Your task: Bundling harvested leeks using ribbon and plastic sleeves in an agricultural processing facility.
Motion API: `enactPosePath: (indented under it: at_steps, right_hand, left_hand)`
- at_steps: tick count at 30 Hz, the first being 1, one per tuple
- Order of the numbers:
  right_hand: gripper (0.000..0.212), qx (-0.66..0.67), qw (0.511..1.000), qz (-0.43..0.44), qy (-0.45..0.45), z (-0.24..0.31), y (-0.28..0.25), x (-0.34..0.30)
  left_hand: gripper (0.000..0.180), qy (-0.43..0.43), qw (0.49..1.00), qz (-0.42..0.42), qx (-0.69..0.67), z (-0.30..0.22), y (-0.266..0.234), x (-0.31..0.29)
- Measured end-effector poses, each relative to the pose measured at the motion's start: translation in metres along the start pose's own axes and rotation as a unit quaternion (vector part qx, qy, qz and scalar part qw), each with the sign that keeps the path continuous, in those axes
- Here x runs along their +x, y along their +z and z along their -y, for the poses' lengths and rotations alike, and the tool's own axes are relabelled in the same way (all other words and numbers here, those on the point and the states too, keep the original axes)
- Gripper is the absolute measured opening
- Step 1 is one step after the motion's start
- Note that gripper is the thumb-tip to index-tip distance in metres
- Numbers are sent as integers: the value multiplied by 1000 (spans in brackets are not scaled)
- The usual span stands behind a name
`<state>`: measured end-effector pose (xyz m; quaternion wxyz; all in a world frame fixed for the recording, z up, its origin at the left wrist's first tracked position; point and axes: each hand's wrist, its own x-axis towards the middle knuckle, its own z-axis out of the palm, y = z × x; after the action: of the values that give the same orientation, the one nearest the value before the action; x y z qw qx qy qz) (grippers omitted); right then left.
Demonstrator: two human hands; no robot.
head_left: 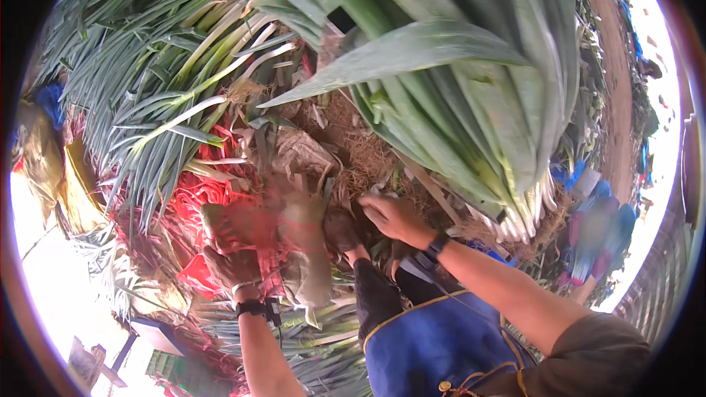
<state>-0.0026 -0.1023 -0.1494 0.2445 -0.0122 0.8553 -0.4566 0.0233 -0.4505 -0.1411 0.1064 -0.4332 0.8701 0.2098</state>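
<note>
My left hand (234, 266), in a dark glove, is closed beside a heap of red plastic twine (197, 195). A blurred reddish patch and a small greenish piece (214, 222) lie just above it, so what it grips is unclear. My right hand (396, 217) is bare, with fingers curled together over the root litter (368, 148); anything in them is hidden. Right of it, a large bundle of leeks (478, 117) stands with white root ends downward and leaves upward. Loose leeks (140, 73) are piled at the far left.
My brown shoe (341, 231) is between my hands, and a blue apron (441, 338) covers my lap. More leeks (323, 353) lie close to me. A green crate (173, 367) stands at lower left. Yellow sacking (81, 184) lies left, and a wooden slat (430, 184) is beneath the bundle.
</note>
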Motion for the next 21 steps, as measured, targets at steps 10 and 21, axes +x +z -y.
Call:
enactPosePath:
  at_steps: [10,21]
  right_hand:
    - [7,-182,897,-217,-338,38,81,316]
    - [32,-266,957,-117,-8,57,129,454]
  left_hand:
    - [49,117,971,-191,81,68,21,22]
    - [55,143,972,-170,83,69,10,19]
